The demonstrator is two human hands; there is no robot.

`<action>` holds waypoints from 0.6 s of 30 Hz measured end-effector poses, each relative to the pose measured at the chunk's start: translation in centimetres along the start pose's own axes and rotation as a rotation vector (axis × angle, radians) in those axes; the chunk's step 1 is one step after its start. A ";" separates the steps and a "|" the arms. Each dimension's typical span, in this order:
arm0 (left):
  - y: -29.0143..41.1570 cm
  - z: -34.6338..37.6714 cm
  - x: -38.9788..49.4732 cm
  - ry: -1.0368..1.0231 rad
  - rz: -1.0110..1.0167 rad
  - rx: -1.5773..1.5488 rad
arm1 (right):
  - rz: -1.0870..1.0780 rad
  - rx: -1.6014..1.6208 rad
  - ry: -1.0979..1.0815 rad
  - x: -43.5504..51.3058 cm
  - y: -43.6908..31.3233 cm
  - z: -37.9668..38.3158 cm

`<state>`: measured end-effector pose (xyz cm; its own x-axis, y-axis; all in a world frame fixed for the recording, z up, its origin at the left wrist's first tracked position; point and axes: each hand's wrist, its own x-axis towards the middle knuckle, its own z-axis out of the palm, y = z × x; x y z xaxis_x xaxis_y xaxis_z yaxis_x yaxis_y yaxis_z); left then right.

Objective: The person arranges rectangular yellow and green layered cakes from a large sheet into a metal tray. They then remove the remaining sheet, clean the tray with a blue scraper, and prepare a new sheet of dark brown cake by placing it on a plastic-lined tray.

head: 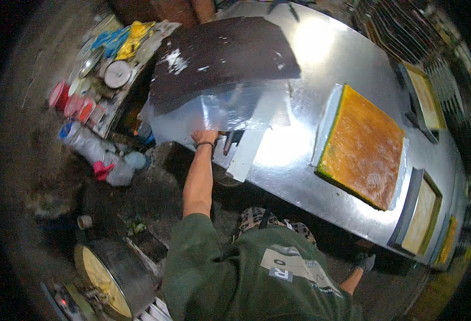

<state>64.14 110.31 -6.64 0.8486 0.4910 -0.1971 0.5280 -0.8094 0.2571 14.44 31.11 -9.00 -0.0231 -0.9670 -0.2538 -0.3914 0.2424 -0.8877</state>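
Note:
My left hand [205,137] reaches to the near edge of a clear plastic sheet [235,106] at the table's left end. Its fingers are blurred and partly hidden, so their grip is unclear. Under the plastic lies a dark brown sheet [227,52] with torn white patches. Just right of that hand is a dark handle [228,143], beside a pale flat strip [246,158]. Low on my right side, my right hand [365,263] looks covered in something grey, perhaps a glove; its fingers are unclear. A golden-brown slab of cake [361,148] rests on a pale liner to the right.
The metal table [283,176] also carries framed trays [420,216] with pale contents at its right end. At left, a cluttered bench [117,106] holds tubs and cloths. A big pot [119,273] stands on the floor at lower left. Racks [404,28] are at upper right.

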 end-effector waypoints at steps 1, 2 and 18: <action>0.5 0.1 0.9 -0.177 -0.079 -0.011 | 0.008 0.012 -0.008 -0.3 0.3 -0.2; 0.6 -0.1 1.3 -0.132 -0.007 0.039 | 0.016 0.027 -0.015 -0.5 0.8 -0.5; -13.3 1.1 -7.4 0.385 0.164 0.418 | -0.272 -0.266 -0.040 2.3 10.9 -2.2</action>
<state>50.83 117.10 -9.65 0.9102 0.3674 0.1913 0.3976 -0.9045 -0.1543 8.05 31.31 -18.44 0.1479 -0.9881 -0.0423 -0.6037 -0.0564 -0.7952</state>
